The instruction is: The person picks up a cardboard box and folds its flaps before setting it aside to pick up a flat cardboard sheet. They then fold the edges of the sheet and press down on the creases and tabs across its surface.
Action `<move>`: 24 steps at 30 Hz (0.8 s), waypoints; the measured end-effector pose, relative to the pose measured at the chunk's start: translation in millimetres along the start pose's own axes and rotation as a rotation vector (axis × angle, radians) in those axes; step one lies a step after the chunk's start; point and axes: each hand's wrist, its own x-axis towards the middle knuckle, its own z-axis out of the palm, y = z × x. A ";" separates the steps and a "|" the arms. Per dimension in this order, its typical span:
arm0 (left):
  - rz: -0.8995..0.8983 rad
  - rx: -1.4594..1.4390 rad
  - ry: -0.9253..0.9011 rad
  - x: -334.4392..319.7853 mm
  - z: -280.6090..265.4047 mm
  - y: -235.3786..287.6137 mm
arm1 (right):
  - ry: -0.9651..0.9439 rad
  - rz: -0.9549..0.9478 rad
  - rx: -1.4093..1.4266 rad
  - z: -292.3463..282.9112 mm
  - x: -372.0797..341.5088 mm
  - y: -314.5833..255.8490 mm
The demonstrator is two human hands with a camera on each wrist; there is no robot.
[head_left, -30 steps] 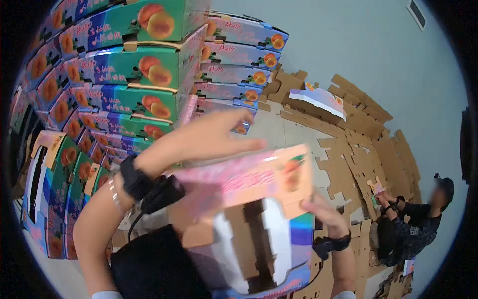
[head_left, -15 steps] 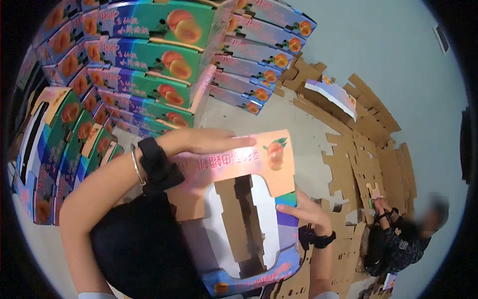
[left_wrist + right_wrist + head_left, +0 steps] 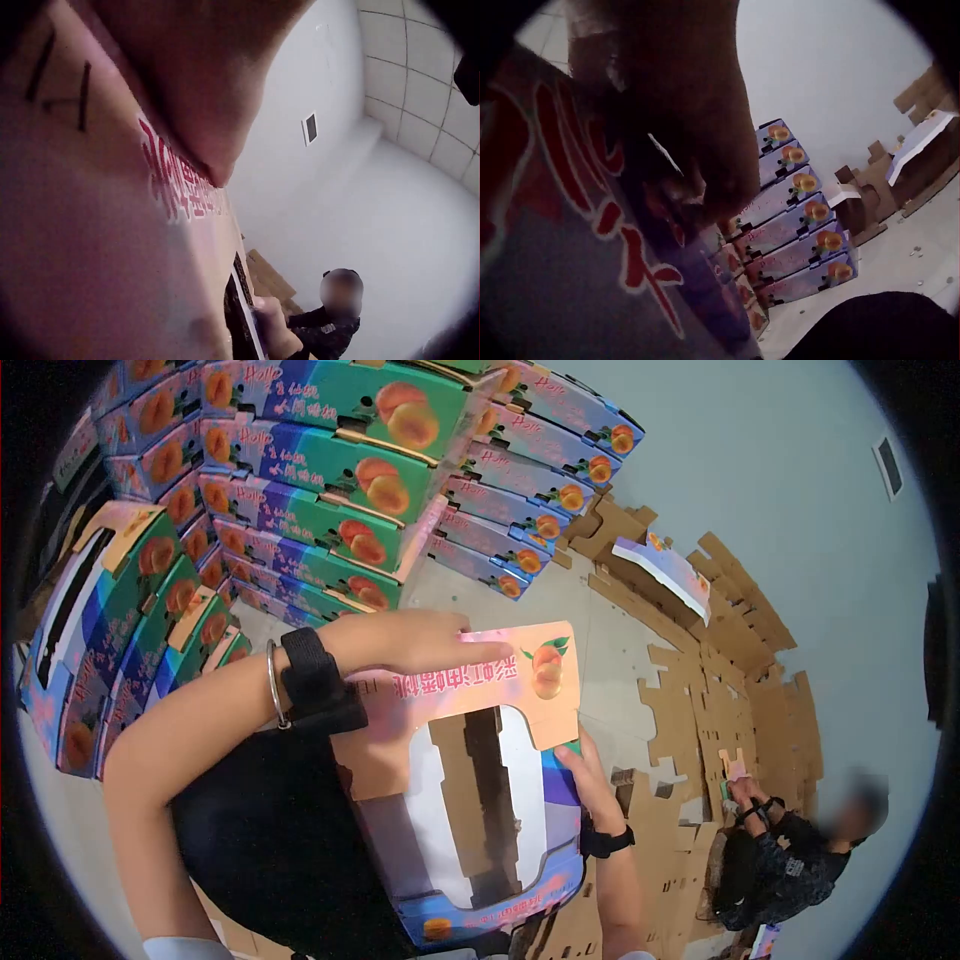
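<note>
A printed carton (image 3: 400, 750) with a long cut-out in its upper face lies tilted before the body in the head view; white and brown card shows through the opening. My left hand (image 3: 430, 644) rests over the far edge of its peach-coloured flap, one finger stretched along the red lettering. In the left wrist view, the left hand (image 3: 202, 90) presses on that lettered panel (image 3: 97, 202). At the carton's right side, my right hand (image 3: 590, 780) grips the wall with the thumb near the blue corner. The right hand (image 3: 697, 127) is dark in the right wrist view, its fingertips partly hidden.
Tall stacks of peach-printed cartons (image 3: 300, 455) stand at the left and behind. More cartons (image 3: 75, 650) lean at the far left. Brown cardboard sheets (image 3: 690, 710) cover the floor at the right, where another person (image 3: 790, 860) sits handling a piece by the wall.
My left hand has come down from above onto the flap. The carton has levelled out and shifted slightly left, and my right hand has moved from the flap's corner to the side wall.
</note>
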 end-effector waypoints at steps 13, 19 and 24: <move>0.011 -0.099 0.076 -13.1 -2.5 -10.8 | 0.121 -0.041 -0.187 14.2 9.2 -31.3; -0.053 -0.078 0.050 -22.9 -9.7 -10.2 | 0.179 -0.089 -0.305 24.0 20.3 -38.1; -0.049 -0.084 0.057 -23.3 -7.9 -18.9 | 0.205 -0.053 -0.270 31.3 16.7 -30.1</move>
